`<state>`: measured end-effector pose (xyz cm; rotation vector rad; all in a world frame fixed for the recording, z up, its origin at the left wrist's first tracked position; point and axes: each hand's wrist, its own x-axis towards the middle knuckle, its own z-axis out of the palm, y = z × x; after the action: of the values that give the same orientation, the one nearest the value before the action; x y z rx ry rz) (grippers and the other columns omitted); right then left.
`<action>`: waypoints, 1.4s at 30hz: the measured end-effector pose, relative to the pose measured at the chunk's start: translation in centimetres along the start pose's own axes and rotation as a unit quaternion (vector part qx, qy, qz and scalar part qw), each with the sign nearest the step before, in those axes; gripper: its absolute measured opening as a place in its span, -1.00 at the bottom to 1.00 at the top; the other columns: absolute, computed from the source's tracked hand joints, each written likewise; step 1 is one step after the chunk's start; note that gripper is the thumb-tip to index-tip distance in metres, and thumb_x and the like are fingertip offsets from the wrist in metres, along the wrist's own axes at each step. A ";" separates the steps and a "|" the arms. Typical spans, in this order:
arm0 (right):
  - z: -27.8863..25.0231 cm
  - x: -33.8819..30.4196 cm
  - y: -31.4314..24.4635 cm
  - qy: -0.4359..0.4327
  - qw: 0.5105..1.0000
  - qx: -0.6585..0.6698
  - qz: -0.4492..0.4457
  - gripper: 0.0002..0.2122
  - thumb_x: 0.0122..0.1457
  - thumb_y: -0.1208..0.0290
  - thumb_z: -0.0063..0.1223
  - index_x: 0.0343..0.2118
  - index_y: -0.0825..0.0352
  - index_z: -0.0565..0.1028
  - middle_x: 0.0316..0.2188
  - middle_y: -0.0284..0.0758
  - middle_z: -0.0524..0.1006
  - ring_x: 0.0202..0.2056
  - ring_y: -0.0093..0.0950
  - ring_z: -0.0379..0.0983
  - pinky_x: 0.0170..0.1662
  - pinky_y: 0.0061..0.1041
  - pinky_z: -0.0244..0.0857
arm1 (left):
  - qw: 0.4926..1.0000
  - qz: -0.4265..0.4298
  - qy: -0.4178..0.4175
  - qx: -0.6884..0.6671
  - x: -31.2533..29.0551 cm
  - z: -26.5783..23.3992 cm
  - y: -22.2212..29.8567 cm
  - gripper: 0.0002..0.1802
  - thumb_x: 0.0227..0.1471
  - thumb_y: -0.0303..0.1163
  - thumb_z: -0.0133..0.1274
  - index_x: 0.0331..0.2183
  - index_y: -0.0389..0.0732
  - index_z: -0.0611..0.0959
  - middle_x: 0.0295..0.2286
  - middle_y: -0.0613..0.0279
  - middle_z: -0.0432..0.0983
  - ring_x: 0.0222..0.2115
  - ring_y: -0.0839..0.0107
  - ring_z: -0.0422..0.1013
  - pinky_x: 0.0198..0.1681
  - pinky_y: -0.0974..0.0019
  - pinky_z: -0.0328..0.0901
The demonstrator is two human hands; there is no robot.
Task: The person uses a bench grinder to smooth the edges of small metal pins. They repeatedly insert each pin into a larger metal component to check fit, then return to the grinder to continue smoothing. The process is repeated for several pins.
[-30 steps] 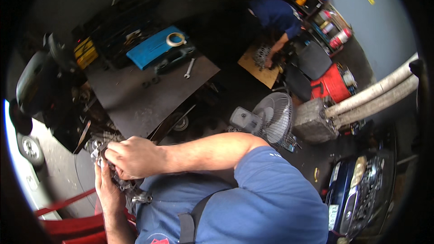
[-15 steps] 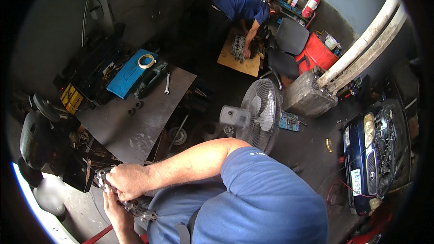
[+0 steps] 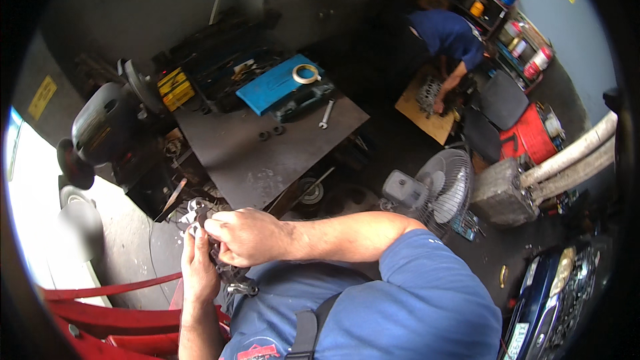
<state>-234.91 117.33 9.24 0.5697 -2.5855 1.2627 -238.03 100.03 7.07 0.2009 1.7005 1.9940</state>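
A long, knobbly metal engine part (image 3: 242, 287) is held up close in front of my body at the lower left. Its far end shows bright metal beyond my fingers, and its middle is mostly hidden. My left hand (image 3: 201, 267) supports it from the left side, fingers pointing up along it. Across its upper portion, my right hand (image 3: 245, 235) is closed in a fist-like grip, with thumb and forefinger pinching near the left fingertips. Something small and dark shows at that pinch, too unclear to name.
Beyond my hands is a dark metal table (image 3: 267, 150) bearing a wrench (image 3: 326, 114), a blue case (image 3: 270, 87) and a tape roll (image 3: 306, 74). A bench grinder (image 3: 103, 123) stands left, a fan (image 3: 443, 187) right. Another person (image 3: 448, 37) bends over an engine block (image 3: 429, 97).
My view has turned leftward, so the surroundings sit farther right and more red metal frame shows at lower left. Both hands remain on the engine part, with the right hand's grip slightly shifted.
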 end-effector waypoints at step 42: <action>-0.4 0.0 -0.7 0.008 0.964 0.265 0.014 -0.88 -0.06 0.72 0.14 -0.48 0.39 0.46 -0.51 -0.35 0.50 -0.51 -0.62 0.42 -0.44 -0.63 0.34 | 0.996 -0.016 0.019 0.088 -3.9 -2.5 2.8 -0.58 0.30 -0.23 -0.20 0.07 -0.28 0.29 -0.33 0.17 0.46 -0.42 0.43 0.50 -0.36 0.41 0.39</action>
<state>-234.59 117.30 10.01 0.6041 -2.2328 1.9735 -236.51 95.79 10.08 0.1964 1.8912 1.8363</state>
